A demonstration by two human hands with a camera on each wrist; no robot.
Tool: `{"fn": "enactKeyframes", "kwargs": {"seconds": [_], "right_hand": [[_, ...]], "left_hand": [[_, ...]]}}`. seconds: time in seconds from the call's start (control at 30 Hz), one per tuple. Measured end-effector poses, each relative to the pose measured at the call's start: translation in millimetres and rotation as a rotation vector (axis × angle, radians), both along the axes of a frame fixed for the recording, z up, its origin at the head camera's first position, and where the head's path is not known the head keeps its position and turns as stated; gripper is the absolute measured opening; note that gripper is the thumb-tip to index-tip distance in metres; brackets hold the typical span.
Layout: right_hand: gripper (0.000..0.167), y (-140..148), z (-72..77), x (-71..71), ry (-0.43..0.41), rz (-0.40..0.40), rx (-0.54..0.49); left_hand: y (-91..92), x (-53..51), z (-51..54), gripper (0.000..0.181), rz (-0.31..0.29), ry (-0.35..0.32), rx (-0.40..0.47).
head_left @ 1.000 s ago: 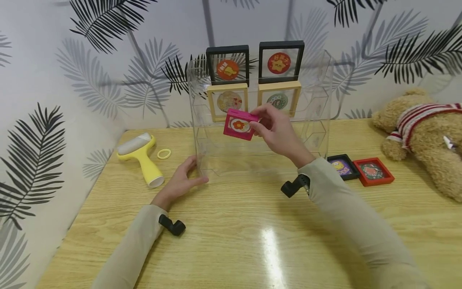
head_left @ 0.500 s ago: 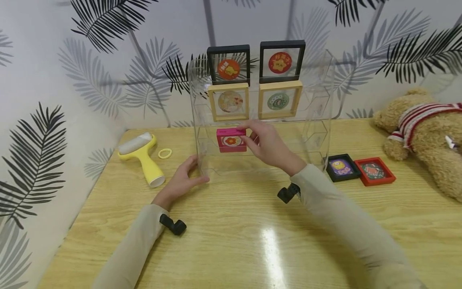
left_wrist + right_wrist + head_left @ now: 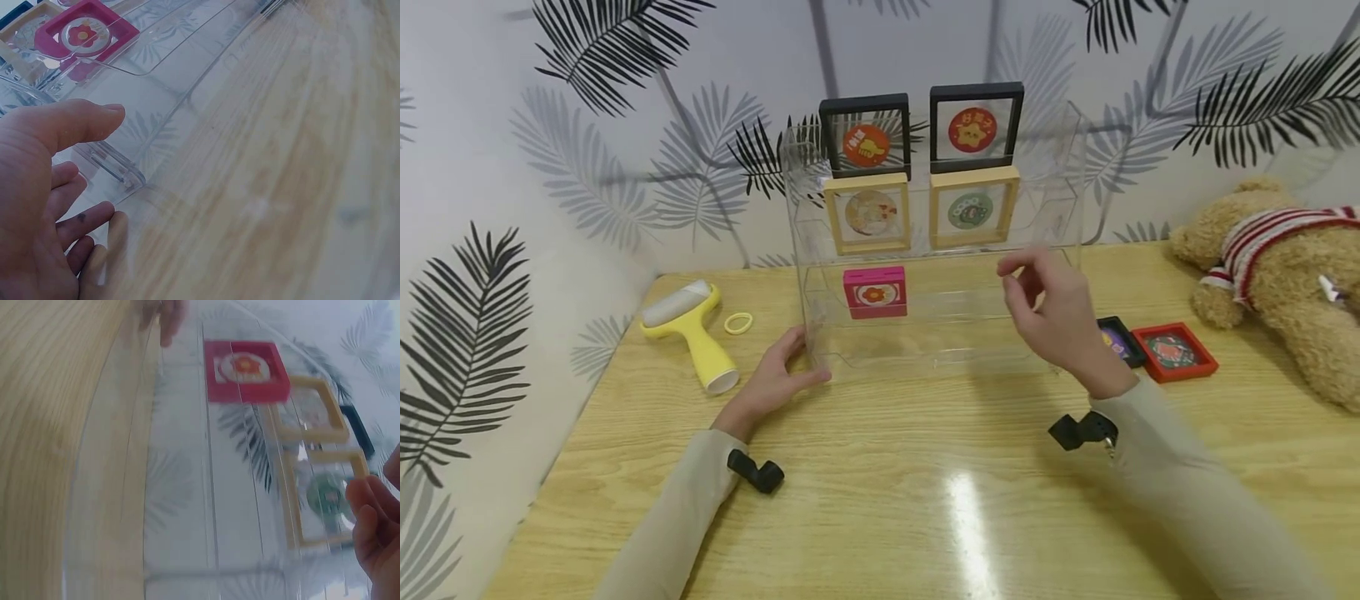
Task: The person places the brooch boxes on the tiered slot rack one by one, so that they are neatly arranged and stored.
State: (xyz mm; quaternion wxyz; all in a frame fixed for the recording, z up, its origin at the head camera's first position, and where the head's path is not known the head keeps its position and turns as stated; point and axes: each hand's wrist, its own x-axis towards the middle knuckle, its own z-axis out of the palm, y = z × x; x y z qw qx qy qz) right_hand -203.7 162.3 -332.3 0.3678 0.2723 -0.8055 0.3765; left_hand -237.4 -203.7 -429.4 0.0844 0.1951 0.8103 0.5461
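A pink square frame with a red flower picture stands on the lower left step of a clear acrylic display rack. Above it, two pale wood frames and two black frames fill the upper steps in pairs. My left hand rests at the rack's lower left corner, fingers along the side and thumb reaching across the front. My right hand, fingers loosely bent, holds nothing and hovers before the rack's right side. It partly covers a black frame lying on the table.
A red frame lies flat beside the black one, with a teddy bear farther right. At left are a yellow lint roller and a yellow ring. A leaf-patterned covering hangs behind the wooden table.
My right hand has lowered the pink frame onto the rack, released it and moved off to the right. The left hand has kept its place at the corner.
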Motion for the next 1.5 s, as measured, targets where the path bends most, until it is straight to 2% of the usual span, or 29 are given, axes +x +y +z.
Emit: {"fn": "enactKeyframes", "kwargs": {"seconds": [0.13,0.23,0.33,0.4,0.47,0.57,0.63,0.77,0.83,0.9,1.07,1.17,1.23,1.37,1.5], "right_hand": [[0.012,33,-4.4,12.7,0.019,-0.099,-0.072],[0.013,56,-6.5,19.1,-0.020,-0.157,-0.117],[0.014,76,-4.6,22.9,-0.101,-0.191,-0.117],[0.015,89,-3.0,24.6,-0.180,-0.197,-0.066],[0.020,102,-3.9,25.3,-0.276,-0.180,0.035],[0.036,121,-9.3,23.6,-0.422,-0.121,0.229],[0.050,132,-14.9,21.4,-0.514,-0.070,0.323],[0.068,146,-25.4,16.5,-0.699,-0.014,0.397],[0.075,151,-29.4,13.8,-0.751,-0.001,0.424],[0.083,155,-32.8,11.5,-0.781,0.008,0.444],[0.095,160,-43.7,5.7,-0.785,0.005,0.513],[0.094,160,-52.6,2.9,-0.784,0.000,0.527],[0.094,160,-56.6,1.9,-0.813,-0.023,0.530],[0.091,158,-57.1,1.9,-0.873,-0.086,0.535],[0.089,156,-57.9,2.9,-0.854,-0.119,0.538]], "left_hand": [[0.0,0.3,-0.9,0.073,-0.004,0.006,-0.013],[0.6,-0.6,-1.2,0.073,-0.008,0.009,-0.015],[0.5,-2.2,-2.1,0.073,-0.011,0.019,-0.015],[0.2,-2.6,-2.4,0.073,-0.004,0.016,-0.020],[-0.5,-2.1,-2.6,0.073,0.002,0.011,-0.026],[-1.9,-1.1,-2.0,0.072,0.009,0.008,-0.036],[-2.3,-0.6,-1.6,0.072,-0.002,0.014,-0.035],[-1.7,1.2,-0.6,0.072,-0.006,0.011,-0.029],[-1.6,1.9,0.1,0.072,-0.001,0.012,-0.032],[-1.5,2.1,0.9,0.071,0.002,0.011,-0.034],[-0.9,1.6,2.2,0.071,-0.008,0.013,-0.029],[-1.3,2.0,1.9,0.071,-0.009,0.011,-0.026],[-1.6,1.8,2.0,0.071,-0.009,0.011,-0.031],[-1.5,0.7,3.1,0.072,-0.009,0.007,-0.043],[-2.0,1.1,3.0,0.073,-0.003,-0.003,-0.054]]}}
